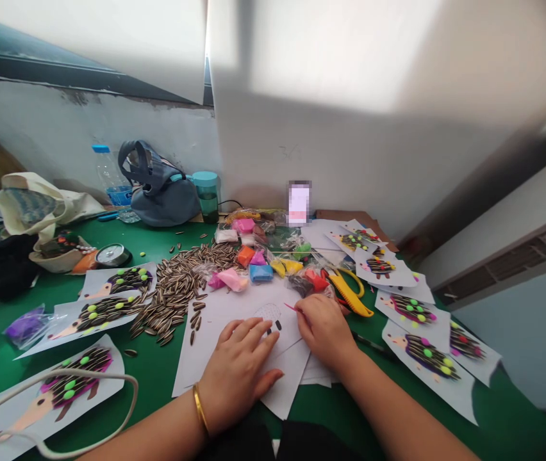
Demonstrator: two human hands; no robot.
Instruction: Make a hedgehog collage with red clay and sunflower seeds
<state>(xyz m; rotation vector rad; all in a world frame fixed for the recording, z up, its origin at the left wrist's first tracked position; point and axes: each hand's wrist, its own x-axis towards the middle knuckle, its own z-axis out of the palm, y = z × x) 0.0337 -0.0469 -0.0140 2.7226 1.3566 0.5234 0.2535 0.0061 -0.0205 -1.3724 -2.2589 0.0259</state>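
Note:
My left hand (241, 358) lies flat on a white paper (210, 333), its fingers spread. On that paper, just beyond my left fingertips, are a faint dotted drawing (268, 312) and small black pieces (279, 325). Over the paper's right part, my right hand (323, 330) pinches a thin pink stick (291, 307) whose tip points left. A heap of striped sunflower seeds (177, 288) lies left of the paper, with several seeds on its edge. Bagged coloured clay, including a blue pack (261, 273), sits behind it.
Hedgehog pictures (427, 358) with seed spines lie at both sides on the green table (152, 378). A yellow cutter (350, 293) is beyond my right hand. Along the wall stand a phone (298, 203), a teal-lidded cup (206, 195) and a bag (162, 195). A white cable (133, 397) loops at the left.

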